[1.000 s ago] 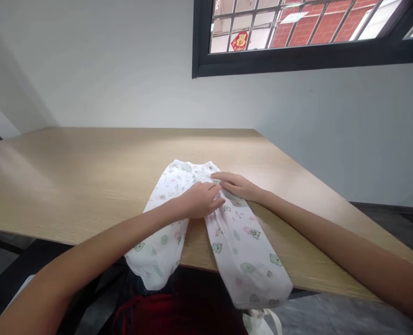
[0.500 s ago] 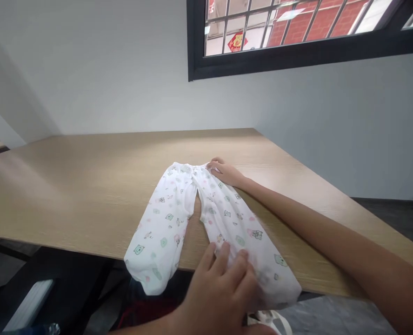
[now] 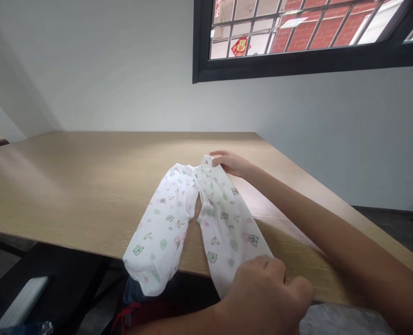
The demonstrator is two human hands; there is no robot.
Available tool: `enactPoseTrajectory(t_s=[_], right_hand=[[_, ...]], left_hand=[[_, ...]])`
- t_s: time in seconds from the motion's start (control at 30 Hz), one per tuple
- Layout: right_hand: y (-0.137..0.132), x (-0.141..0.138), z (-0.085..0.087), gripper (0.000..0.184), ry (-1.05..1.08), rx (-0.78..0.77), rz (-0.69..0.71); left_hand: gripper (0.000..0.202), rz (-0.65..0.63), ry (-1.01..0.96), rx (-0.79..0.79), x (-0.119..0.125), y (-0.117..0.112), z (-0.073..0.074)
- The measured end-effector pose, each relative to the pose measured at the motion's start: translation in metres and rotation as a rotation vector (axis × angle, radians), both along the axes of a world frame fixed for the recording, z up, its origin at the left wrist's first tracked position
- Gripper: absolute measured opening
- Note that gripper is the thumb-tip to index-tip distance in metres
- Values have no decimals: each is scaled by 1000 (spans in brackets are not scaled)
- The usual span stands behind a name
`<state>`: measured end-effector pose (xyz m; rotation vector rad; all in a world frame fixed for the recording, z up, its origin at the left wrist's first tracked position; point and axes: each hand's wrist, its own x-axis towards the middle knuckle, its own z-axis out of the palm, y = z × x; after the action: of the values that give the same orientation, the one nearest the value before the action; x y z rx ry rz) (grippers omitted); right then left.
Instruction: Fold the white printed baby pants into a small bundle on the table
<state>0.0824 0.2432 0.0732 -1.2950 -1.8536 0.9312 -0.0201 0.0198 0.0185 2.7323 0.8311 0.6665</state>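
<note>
White baby pants (image 3: pixel 168 218) with a print of small green, pink and grey animals lie across the table's near edge, waistband away from me, both leg ends past the edge. My right hand (image 3: pixel 230 163) pinches the right corner of the waistband, which stands up a little from the wood. My left hand (image 3: pixel 267 293) is closed in a fist around the lower end of the right leg and hides its cuff. The left leg lies spread, with nothing touching it.
The wooden table (image 3: pixel 98 186) reaches back to a pale wall (image 3: pixel 123 70) with a dark-framed barred window (image 3: pixel 279 67). Below the near edge at left, a white flat object (image 3: pixel 23 300) rests on a black surface (image 3: pixel 67 270). A red cord (image 3: pixel 128 311) shows near my lap.
My left hand has gone from lying open on the right leg to gripping its end further right. The right hand has raised the waistband corner, and the right leg looks narrower.
</note>
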Motion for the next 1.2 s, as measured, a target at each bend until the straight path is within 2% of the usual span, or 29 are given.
enactPoseTrajectory(t_s=[0.1, 0.17, 0.23, 0.3, 0.37, 0.43, 0.5, 0.57, 0.67, 0.77, 0.87, 0.93, 1.0, 1.07, 1.13, 1.2], right_hand=[[5, -37, 17, 52, 142, -55, -36], [7, -70, 18, 49, 106, -3, -33], [5, -104, 7, 47, 15, 36, -21], [1, -131, -11, 46, -72, 63, 21], [-5, -146, -30, 44, -112, 92, 67], [-10, -149, -42, 41, -124, 131, 121], [-11, -143, -49, 41, -140, 184, 190], [-9, -131, -51, 43, -174, 258, 274], [-5, -106, -54, 46, -308, 410, 390], [-3, -74, -56, 42, -450, 505, 471], [-8, -41, -52, 40, -497, 485, 504], [-19, -29, -48, 38, -476, 449, 481], [-36, -28, -46, 35, -375, 411, 438], [-56, -39, -46, 35, -214, 353, 440], [-69, -53, -48, 35, -110, 271, 519], [-68, -62, -49, 35, -117, 207, 601]], left_hand=[[19, 249, -168, -46, -35, -6, 20], [20, 482, -218, -74, -69, -11, 32], [22, 750, -223, -141, -110, -16, 37], [26, 967, -140, -226, -148, -21, 34], [28, 1072, -7, -285, -178, -23, 25], [28, 1111, 98, -302, -196, -23, 15], [23, 1112, 125, -232, -201, -21, 8], [19, 1063, 102, -72, -196, -15, 6], [31, 813, 102, 113, -171, -2, 8], [39, 512, 161, 16, -135, 6, 9], [38, 365, 193, -128, -103, 6, 13], [35, 287, 180, -164, -92, 10, 19], [32, 250, 166, -157, -89, 23, 26], [31, 284, 192, -119, -92, 45, 31], [32, 326, 242, -83, -96, 66, 31], [34, 340, 260, -64, -102, 74, 25]])
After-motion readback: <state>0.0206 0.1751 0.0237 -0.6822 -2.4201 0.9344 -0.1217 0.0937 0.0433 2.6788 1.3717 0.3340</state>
